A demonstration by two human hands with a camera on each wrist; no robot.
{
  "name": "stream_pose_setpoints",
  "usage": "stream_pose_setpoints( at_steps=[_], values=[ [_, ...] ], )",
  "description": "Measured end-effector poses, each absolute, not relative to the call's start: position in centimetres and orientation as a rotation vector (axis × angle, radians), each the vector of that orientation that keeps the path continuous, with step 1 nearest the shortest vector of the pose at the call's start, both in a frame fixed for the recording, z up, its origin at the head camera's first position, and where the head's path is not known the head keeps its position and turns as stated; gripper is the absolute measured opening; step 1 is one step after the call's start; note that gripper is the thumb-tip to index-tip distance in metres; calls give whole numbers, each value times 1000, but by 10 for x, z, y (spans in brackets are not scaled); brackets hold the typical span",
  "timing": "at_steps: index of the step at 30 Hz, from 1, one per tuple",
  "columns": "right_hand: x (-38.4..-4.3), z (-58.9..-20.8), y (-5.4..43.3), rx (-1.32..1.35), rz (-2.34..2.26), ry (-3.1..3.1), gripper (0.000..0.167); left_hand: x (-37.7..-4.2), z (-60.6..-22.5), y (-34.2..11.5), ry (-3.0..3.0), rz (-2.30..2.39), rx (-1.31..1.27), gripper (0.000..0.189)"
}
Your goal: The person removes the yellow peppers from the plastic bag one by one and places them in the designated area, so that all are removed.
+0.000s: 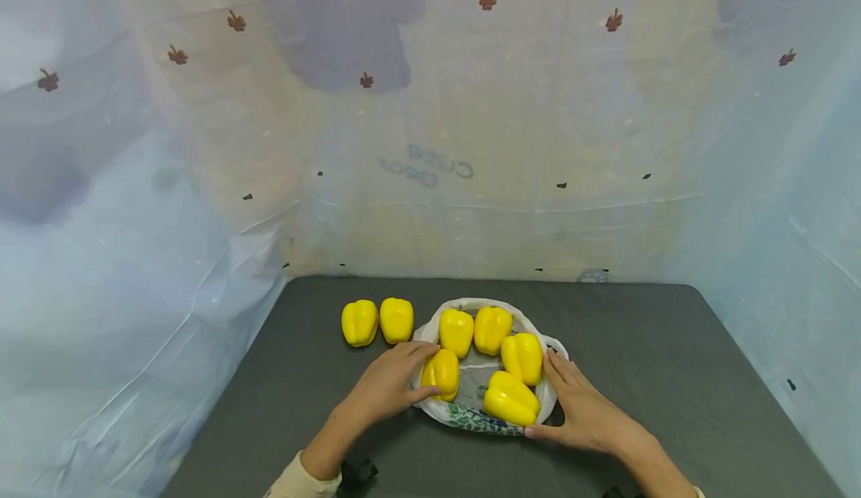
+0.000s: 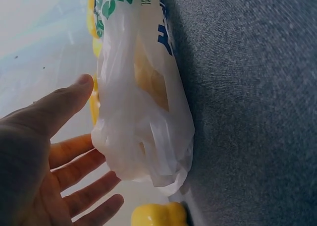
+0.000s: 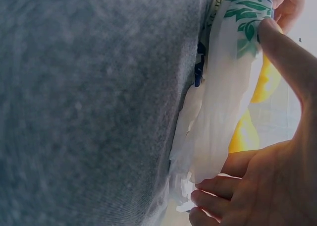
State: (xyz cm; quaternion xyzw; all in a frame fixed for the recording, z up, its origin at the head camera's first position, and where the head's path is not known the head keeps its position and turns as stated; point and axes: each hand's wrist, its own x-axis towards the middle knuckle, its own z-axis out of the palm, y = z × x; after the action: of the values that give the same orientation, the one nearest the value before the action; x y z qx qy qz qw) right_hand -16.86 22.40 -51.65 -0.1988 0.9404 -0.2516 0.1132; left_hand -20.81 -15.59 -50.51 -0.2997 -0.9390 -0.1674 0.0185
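Observation:
A white plastic bag (image 1: 474,301) lies with its mouth spread wide on the dark table, its sides folded low. Inside sit several yellow bell peppers, among them a tilted bell pepper (image 1: 511,399) at the front right and a bell pepper (image 1: 440,375) at the left rim. My left hand (image 1: 393,382) is at the bag's left side, fingers spread and fairly straight near its rim. On the opposite side my right hand (image 1: 584,407) touches the bag with thumb and fingers spread. Green leaf print (image 3: 245,18) marks the bag's front wall in the right wrist view.
Two more yellow bell peppers, a left one (image 1: 359,323) and a right one (image 1: 397,321), stand on the dark table (image 1: 639,348) left of the bag. A printed pale sheet (image 1: 430,236) hangs behind the table and along both sides.

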Motion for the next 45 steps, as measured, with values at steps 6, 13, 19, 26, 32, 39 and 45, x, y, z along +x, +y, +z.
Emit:
stream_pose_setpoints(
  at_steps=[6,13,19,26,32,39,45],
  values=[
    [-170,-519,225,-581,-729,2763,134,-209,-506,-156,-2942,-505,-892,74],
    [-170,-519,226,-601,-739,2756,134,-211,-507,-155,-2968,-485,-867,78],
    [-172,-520,225,-603,-727,2764,134,-211,-507,-154,-2978,-437,-863,86],
    [-171,-518,226,-607,-724,2763,135,-210,-505,-150,-2972,-396,-889,87],
    [-170,-517,226,-617,-738,2758,134,-210,-505,-149,-2956,-368,-903,83],
    [-171,-519,226,-590,-711,2768,135,-211,-508,-147,-2921,-375,-925,80],
    [-170,-517,226,-622,-735,2763,134,-210,-507,-145,-2883,-391,-949,79]
  ],
)
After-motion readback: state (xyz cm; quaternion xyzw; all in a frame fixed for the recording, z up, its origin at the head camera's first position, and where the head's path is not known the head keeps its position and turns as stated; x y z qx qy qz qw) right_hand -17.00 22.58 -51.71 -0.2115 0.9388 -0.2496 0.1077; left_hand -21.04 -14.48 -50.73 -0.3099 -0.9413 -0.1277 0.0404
